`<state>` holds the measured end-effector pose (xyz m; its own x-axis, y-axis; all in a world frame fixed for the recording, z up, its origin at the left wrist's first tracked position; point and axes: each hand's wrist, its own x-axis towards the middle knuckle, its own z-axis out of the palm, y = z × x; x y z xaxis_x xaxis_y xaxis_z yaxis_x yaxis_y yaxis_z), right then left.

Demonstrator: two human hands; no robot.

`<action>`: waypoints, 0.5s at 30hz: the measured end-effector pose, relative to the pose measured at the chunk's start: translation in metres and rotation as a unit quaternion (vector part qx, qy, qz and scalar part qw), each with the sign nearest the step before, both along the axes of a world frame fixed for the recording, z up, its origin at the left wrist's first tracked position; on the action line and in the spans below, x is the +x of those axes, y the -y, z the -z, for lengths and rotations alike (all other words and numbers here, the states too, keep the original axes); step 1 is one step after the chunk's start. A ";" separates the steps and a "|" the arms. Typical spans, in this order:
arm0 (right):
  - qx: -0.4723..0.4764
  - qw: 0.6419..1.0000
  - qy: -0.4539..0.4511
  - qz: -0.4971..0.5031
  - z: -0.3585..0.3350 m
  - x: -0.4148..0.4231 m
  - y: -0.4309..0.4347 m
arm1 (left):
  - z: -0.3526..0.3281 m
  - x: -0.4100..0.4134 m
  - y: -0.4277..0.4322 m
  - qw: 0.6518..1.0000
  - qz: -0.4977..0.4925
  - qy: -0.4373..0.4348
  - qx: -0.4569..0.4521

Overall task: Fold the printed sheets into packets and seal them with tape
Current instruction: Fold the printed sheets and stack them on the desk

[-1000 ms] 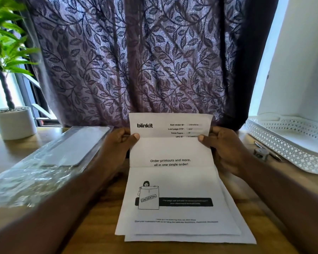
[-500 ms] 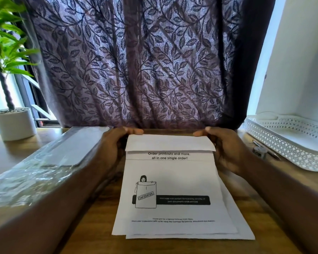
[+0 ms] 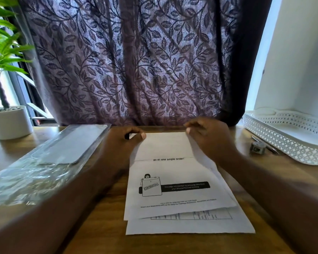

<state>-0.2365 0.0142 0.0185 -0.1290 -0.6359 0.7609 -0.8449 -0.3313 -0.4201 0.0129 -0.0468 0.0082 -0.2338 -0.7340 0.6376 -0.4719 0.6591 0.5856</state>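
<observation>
A printed sheet (image 3: 173, 173) with a "confidential" drawing lies on the wooden table, its far flap (image 3: 163, 145) folded down toward me, blank side up. My left hand (image 3: 125, 142) pinches the flap's far left corner, thumb on top. My right hand (image 3: 209, 138) pinches the sheet's far right edge, which is lifted off the pile. A second printed sheet (image 3: 191, 226) lies under it and sticks out at the near edge.
A clear plastic sleeve with a grey card (image 3: 50, 156) lies left of the sheets. A white potted plant (image 3: 9, 121) stands far left. A white perforated tray (image 3: 292, 136) is at the right, with a pen and a small grey object (image 3: 258, 147) beside it. A curtain hangs behind.
The top flap, upright a second ago, has been folded down onto the sheet. The right edge of the top sheet has risen, and the sheet underneath now shows at the near edge.
</observation>
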 end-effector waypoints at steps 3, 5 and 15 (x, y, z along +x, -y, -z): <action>0.038 0.993 -0.108 -0.040 -0.004 0.026 -0.002 | 0.000 -0.005 -0.005 0.998 0.001 -0.007 -0.059; 0.068 0.982 -0.172 -0.037 -0.002 0.037 -0.001 | 0.002 -0.008 -0.005 0.994 0.006 0.016 -0.105; 0.081 0.980 -0.184 -0.010 -0.011 0.005 0.001 | -0.001 -0.002 0.002 0.997 0.020 -0.015 -0.080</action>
